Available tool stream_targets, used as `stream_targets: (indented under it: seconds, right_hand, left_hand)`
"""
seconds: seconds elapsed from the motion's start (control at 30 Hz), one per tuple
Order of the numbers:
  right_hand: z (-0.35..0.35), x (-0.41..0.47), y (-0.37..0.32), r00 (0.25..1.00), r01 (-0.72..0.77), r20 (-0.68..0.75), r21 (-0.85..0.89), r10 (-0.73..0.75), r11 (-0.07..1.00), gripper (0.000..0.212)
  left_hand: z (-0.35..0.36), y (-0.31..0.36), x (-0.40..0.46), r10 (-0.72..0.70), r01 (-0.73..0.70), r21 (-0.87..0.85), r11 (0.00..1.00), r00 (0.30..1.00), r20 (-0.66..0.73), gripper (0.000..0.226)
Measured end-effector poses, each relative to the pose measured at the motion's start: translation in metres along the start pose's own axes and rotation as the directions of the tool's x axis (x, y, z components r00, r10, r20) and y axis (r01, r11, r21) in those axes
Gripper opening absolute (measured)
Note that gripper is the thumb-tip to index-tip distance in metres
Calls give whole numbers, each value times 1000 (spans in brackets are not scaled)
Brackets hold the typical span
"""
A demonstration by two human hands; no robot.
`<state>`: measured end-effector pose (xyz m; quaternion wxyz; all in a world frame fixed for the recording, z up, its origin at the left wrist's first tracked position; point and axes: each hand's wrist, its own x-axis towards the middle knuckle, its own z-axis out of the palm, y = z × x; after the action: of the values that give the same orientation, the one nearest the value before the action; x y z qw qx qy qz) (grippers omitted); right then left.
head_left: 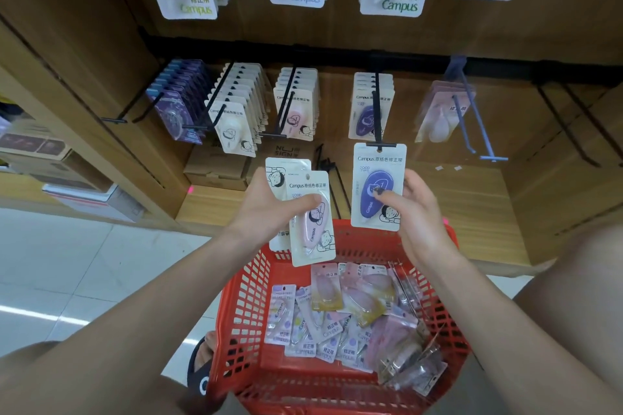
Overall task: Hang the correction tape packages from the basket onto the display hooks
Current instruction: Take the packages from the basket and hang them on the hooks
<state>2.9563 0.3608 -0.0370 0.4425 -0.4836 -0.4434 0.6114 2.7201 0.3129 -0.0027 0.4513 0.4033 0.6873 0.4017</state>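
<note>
While the display wall point(505, 44) carries rows of hung stock, the red basket point(242, 296) below it holds a loose heap of correction tape packages point(337, 323) not yet hung. Risk 1: heap is tangled with clear bags, so a careless grab may drag out extras or spill some over the rim.

Right hand point(418, 212) pinches the purple package point(377, 187), thumb on its face, fingers behind. The card's top edge sits at the tip of the black hook point(377, 111), where matching purple stock hangs further back. I cannot tell whether the hole is threaded. Risk 2: if released before the hole is over the upturned tip, the card would likely drop into the basket or onto the floor.

Left hand point(269, 209) grips the pink package point(312, 217) plus another card behind it. Risk 3: one-thumb grip on two slick cards; the rear one may slide out. Risk 4: pink belongs on the pink hook, left of the purple one; mis-sorting possible.
</note>
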Motion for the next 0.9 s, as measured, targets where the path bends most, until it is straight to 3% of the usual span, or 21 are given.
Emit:
stream_targets:
  seconds: [0.33, 0.53, 0.9]
  right_hand:
    - [5, 22, 3, 999, 3, -49, -33, -5, 999, 31]
    - [9, 26, 4, 998, 61, 38, -128, -57, 990, 33]
    - [4, 26, 11, 997, 14, -78, -85, -20, 996, 26]
  left_hand:
    - [-1, 1, 7, 4, -4, 18, 1000, 1000, -2, 63]
    - [-3, 2, 11, 2, -2, 35, 999, 1000, 0, 65]
    - [2, 5, 18, -14, 12, 55, 998, 999, 50, 69]
